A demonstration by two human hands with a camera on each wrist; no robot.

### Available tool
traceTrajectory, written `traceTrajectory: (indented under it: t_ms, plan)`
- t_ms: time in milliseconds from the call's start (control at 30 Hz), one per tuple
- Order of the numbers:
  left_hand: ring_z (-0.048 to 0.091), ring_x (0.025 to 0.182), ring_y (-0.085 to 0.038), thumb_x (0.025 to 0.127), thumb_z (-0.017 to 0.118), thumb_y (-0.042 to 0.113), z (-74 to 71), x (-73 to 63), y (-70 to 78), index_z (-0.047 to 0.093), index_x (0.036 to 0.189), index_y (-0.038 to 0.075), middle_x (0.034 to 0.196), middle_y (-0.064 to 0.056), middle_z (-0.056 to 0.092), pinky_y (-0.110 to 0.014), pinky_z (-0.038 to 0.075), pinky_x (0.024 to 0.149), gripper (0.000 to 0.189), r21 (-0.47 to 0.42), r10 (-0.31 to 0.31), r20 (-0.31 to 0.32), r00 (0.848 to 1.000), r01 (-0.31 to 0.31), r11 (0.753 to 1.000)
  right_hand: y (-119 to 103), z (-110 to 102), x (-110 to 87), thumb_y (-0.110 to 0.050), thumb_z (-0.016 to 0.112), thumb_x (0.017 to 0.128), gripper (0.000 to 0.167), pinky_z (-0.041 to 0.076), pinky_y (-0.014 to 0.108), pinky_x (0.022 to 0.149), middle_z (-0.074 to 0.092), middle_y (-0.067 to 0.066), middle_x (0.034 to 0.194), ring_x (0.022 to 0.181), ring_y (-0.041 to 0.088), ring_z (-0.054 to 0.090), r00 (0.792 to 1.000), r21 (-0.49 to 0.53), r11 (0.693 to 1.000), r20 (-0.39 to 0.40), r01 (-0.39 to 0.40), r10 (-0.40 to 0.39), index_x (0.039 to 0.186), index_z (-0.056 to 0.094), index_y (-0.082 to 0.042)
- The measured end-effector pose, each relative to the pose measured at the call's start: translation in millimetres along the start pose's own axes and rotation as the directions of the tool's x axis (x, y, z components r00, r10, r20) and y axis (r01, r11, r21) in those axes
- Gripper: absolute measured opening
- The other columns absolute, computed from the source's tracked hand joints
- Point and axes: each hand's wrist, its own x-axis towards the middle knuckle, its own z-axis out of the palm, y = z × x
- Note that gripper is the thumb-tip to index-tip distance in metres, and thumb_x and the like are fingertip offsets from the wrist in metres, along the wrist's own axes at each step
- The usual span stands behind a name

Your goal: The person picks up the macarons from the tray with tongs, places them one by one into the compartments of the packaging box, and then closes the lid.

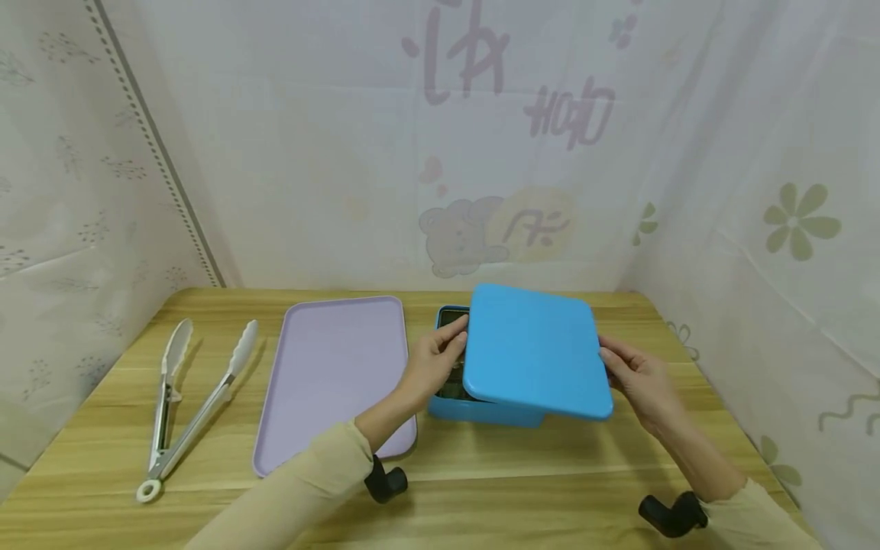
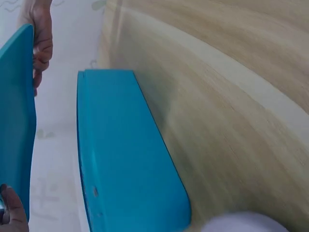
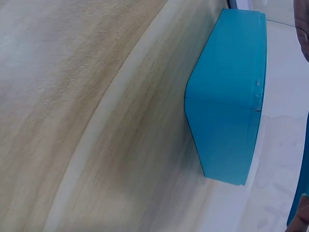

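Note:
A flat blue lid is held tilted above a blue rectangular box, lifted apart from it and shifted right. My left hand pinches the lid's left edge, and my right hand pinches its right edge. Through the uncovered left strip of the box, dark contents show, too covered to identify. From the left wrist view, a gap separates the lid from the box. The right wrist view has the box standing on the table and the lid's edge at far right.
A light purple tray lies left of the box, partly under my left forearm. Farther left, metal tongs with pale tips lie spread apart on the wooden table. Printed cloth hangs behind and at both sides.

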Motion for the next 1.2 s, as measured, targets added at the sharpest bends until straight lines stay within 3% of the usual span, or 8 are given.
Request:
traceTrajectory:
  t_ms: [133, 367, 467, 733, 1000, 1200]
  plan:
    - [0.057, 0.113, -0.026, 0.096, 0.054, 0.015, -7.7, 2.2, -5.8, 0.042, 0.140, 0.002, 0.134, -0.015, 0.053, -0.027, 0.050, 0.086, 0.047, 0.023, -0.047, 0.010, 0.999, 0.047, 0.999, 4.6, 9.1, 8.2, -0.026, 0.050, 0.098, 0.057, 0.052, 0.020, 0.070, 0.062, -0.019, 0.099, 0.083, 0.001, 0.062, 1.000, -0.117, 0.993, -0.002, 0.031, -0.031, 0.140, 0.035, 0.009]
    - [0.061, 0.100, -0.021, 0.090, 0.062, 0.012, -18.4, 6.6, -14.7, 0.044, 0.139, 0.005, 0.107, -0.014, 0.067, -0.024, 0.050, 0.075, 0.053, 0.146, -0.092, -0.035, 0.995, 0.096, 0.985, 13.8, 24.1, 20.0, -0.021, 0.056, 0.095, 0.054, 0.053, 0.028, 0.069, 0.055, 0.015, 0.099, 0.079, 0.004, 0.057, 0.997, -0.284, 0.955, 0.032, 0.081, -0.075, 0.141, 0.038, 0.003]
    - [0.060, 0.101, -0.021, 0.089, 0.064, 0.010, -22.8, 7.7, -19.0, 0.044, 0.139, 0.006, 0.107, -0.014, 0.067, -0.024, 0.050, 0.074, 0.053, 0.163, -0.121, -0.062, 0.991, 0.130, 0.978, 15.9, 31.5, 23.9, -0.020, 0.057, 0.095, 0.055, 0.053, 0.028, 0.068, 0.056, 0.019, 0.099, 0.078, 0.006, 0.056, 0.997, -0.320, 0.944, 0.044, 0.080, -0.069, 0.141, 0.038, 0.003]
    - [0.057, 0.106, -0.026, 0.088, 0.065, 0.007, -30.3, 7.6, -28.0, 0.045, 0.137, 0.001, 0.135, -0.016, 0.052, -0.022, 0.049, 0.075, 0.053, 0.160, -0.134, -0.095, 0.986, 0.148, 0.976, 19.5, 44.8, 31.7, -0.015, 0.059, 0.094, 0.056, 0.052, 0.027, 0.065, 0.055, 0.019, 0.098, 0.076, 0.010, 0.054, 0.998, -0.330, 0.942, 0.045, 0.057, -0.045, 0.140, 0.037, 0.006]
    - [0.058, 0.106, -0.025, 0.086, 0.067, 0.007, -33.3, 7.2, -34.9, 0.045, 0.138, 0.005, 0.133, -0.013, 0.054, -0.028, 0.052, 0.077, 0.056, 0.169, -0.172, -0.123, 0.977, 0.191, 0.967, 21.2, 52.2, 36.7, -0.014, 0.061, 0.092, 0.061, 0.053, 0.027, 0.065, 0.052, 0.017, 0.099, 0.078, 0.011, 0.053, 0.999, -0.332, 0.943, 0.048, 0.017, -0.001, 0.143, 0.033, 0.004]
    - [0.056, 0.116, -0.030, 0.086, 0.067, 0.007, -34.5, 6.5, -38.0, 0.046, 0.138, 0.006, 0.136, -0.013, 0.052, -0.037, 0.050, 0.089, 0.056, 0.149, -0.201, -0.127, 0.971, 0.219, 0.964, 20.8, 55.7, 38.8, -0.014, 0.061, 0.092, 0.064, 0.052, 0.022, 0.066, 0.051, 0.017, 0.101, 0.080, 0.012, 0.052, 0.998, -0.325, 0.946, 0.059, 0.004, 0.016, 0.145, 0.029, 0.003]
